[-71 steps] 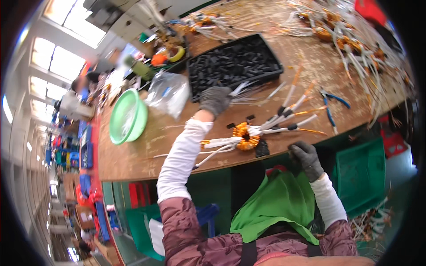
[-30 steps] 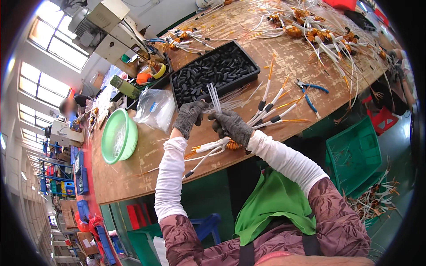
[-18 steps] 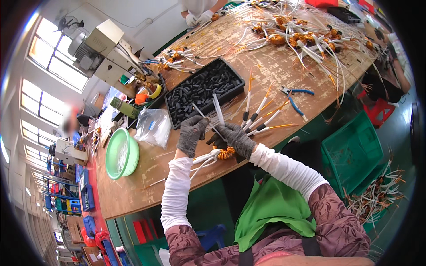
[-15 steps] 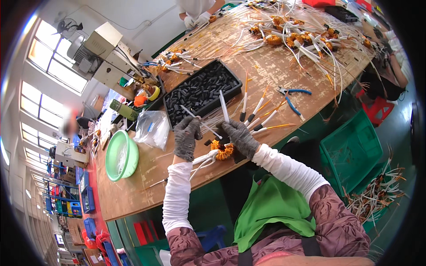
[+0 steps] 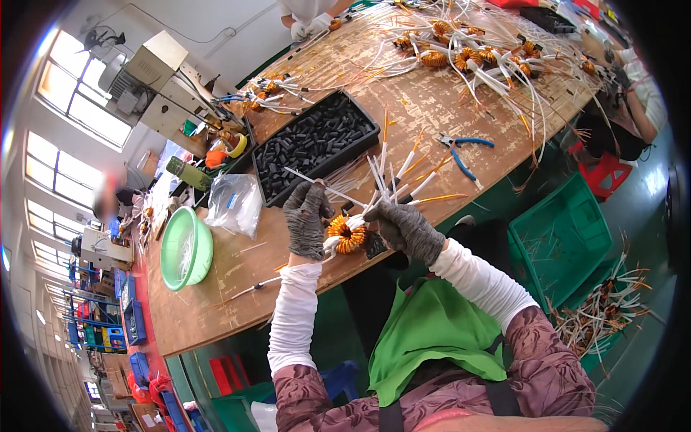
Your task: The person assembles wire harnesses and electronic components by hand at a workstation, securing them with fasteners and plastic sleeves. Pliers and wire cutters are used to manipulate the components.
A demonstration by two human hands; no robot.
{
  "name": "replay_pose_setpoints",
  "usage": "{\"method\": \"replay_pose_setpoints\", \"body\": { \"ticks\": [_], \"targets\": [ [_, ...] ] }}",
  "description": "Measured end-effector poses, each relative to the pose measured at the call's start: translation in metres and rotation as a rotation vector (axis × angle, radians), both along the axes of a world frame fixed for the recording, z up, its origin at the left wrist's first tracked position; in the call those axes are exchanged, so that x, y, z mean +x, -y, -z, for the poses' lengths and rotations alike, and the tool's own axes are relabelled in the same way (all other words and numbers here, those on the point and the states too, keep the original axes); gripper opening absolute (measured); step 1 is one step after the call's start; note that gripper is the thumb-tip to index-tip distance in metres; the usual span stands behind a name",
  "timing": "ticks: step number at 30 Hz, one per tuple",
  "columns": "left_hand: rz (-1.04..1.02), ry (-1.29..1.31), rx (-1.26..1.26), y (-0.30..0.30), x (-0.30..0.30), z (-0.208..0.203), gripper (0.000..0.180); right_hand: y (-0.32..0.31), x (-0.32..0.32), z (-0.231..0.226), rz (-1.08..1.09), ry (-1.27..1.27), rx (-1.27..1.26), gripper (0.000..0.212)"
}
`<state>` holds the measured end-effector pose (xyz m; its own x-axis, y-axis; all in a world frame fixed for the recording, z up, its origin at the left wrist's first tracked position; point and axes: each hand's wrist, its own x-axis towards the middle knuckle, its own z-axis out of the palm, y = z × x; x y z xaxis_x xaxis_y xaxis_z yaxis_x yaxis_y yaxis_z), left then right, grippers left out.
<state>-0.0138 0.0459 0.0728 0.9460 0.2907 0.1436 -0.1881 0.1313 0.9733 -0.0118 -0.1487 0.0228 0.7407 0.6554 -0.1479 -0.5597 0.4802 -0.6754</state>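
My left hand (image 5: 307, 219), in a dark grey glove, pinches a thin white tube (image 5: 327, 189) that slants toward my other hand. Several white tubes (image 5: 378, 175) fan upward from the closed fingers of my gloved right hand (image 5: 409, 232). Between the hands, at the table's near edge, lies a ring coil (image 5: 346, 235) wound with orange-copper wire. White-sleeved leads with black pieces and orange ends (image 5: 409, 160) spread out behind my right hand. A black tray (image 5: 371, 138) full of short black sleeves stands just beyond my hands.
Blue-handled pliers (image 5: 461, 147) lie right of the leads. On the left are a clear plastic bag (image 5: 236, 205) and a light-green bowl (image 5: 206, 248) with white tubes. Wired coils (image 5: 468, 57) pile up at the far right. Green crates (image 5: 561, 237) stand beside the table; other people work nearby.
The white tubes at my right hand have gone from a tight bundle to a fan. My left hand still pinches a tube, now lying flatter. The whole view has shifted slightly.
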Motion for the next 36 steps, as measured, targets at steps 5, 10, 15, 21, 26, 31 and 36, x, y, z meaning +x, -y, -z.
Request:
{"method": "replay_pose_setpoints", "body": {
  "ticks": [5, 10, 15, 21, 26, 31, 36],
  "targets": [
    [0.040, -0.028, -0.028, 0.001, 0.000, 0.019, 0.012, 0.005, -0.006, -0.003, -0.038, 0.015, -0.051, 0.036],
    [-0.053, 0.032, 0.022, 0.008, 0.001, 0.010, 0.008, 0.007, -0.008, 0.005, 0.004, 0.053, 0.050, 0.036],
    [-0.046, -0.016, -0.168, 0.000, 0.008, 0.031, 0.008, 0.014, -0.002, 0.013, -0.021, -0.007, -0.033, 0.038],
    [-0.039, -0.020, -0.079, 0.014, 0.000, 0.033, 0.012, 0.013, -0.001, 0.010, -0.017, 0.036, -0.115, 0.040],
    [0.009, -0.074, 0.003, 0.020, -0.016, 0.038, 0.013, 0.012, -0.013, 0.008, -0.038, -0.038, -0.099, 0.030],
    [0.130, -0.086, -0.039, 0.032, -0.035, 0.034, 0.016, 0.018, -0.024, 0.026, 0.103, 0.195, -0.388, 0.019],
    [0.229, -0.126, 0.145, 0.041, -0.050, 0.031, 0.020, 0.025, -0.034, 0.044, 0.191, 0.248, -0.515, 0.018]
  ]
}}
